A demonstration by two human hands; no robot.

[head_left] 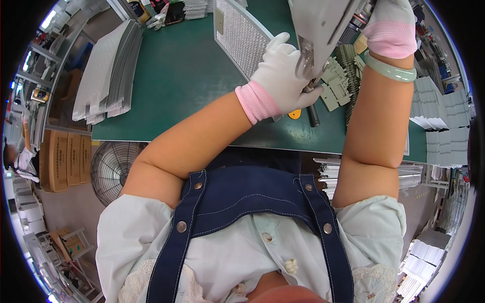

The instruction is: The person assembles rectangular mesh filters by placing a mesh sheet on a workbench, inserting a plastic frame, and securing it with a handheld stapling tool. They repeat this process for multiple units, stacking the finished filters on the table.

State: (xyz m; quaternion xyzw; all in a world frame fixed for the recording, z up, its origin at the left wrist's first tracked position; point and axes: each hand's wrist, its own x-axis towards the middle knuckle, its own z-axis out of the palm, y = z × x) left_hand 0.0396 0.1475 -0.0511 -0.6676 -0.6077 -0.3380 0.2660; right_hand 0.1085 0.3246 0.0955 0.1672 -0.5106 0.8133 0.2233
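Observation:
My left hand (283, 76), in a white glove with a pink cuff, is closed around the right end of a framed silver mesh panel (245, 43). The panel is tilted over the table. Right beside its fingers and thumb comes down the grey head of a machine (323, 30), which hides part of the grip. My right hand (391, 22), gloved the same way, reaches to the far right beside that machine; its fingers are out of sight. A pale green bangle circles the right wrist. Between my arms lie light green plastic parts (336, 83) and a dark rod-like handle (313, 116).
The table has a green top (187, 76). Stacked mesh sheets (108, 73) stand on its left side, with small items at the far edge. White stacked parts (429, 108) rise at the right. A floor fan (113, 169) and cardboard boxes (65, 159) stand left, below table height.

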